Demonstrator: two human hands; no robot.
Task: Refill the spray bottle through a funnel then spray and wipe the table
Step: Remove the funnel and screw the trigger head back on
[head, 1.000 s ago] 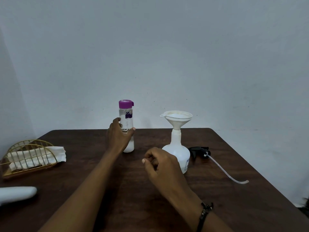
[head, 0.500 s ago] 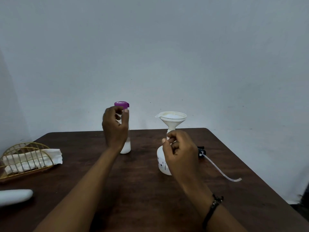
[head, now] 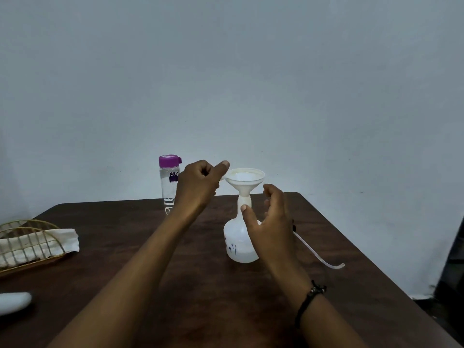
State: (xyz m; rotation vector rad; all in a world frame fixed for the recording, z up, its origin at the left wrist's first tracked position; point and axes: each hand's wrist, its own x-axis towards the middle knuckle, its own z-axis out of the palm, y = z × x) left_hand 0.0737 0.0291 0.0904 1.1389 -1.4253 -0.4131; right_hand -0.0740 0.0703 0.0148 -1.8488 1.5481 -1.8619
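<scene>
The white spray bottle (head: pixel 238 243) stands uncapped mid-table with a white funnel (head: pixel 245 178) in its neck and a little liquid at the bottom. My left hand (head: pixel 199 184) is raised at the funnel's left rim, its curled fingers pinching the rim tab. My right hand (head: pixel 272 224) is beside the bottle's neck, thumb against it, fingers spread with a gap to the right. A clear water bottle (head: pixel 169 183) with a purple cap stands behind my left hand. The spray head's tube (head: pixel 320 256) lies to the right; its black head is mostly hidden by my right hand.
A gold wire holder with white tissues (head: pixel 32 243) sits at the left of the dark wooden table (head: pixel 200 305). A white rounded object (head: pixel 13 301) lies at the left front edge. A wall is close behind, and something dark stands beyond the right edge (head: pixel 453 259).
My left hand let go of the water bottle and moved right to the funnel's rim. My right hand loosened its grip on the spray bottle's neck and spread its fingers.
</scene>
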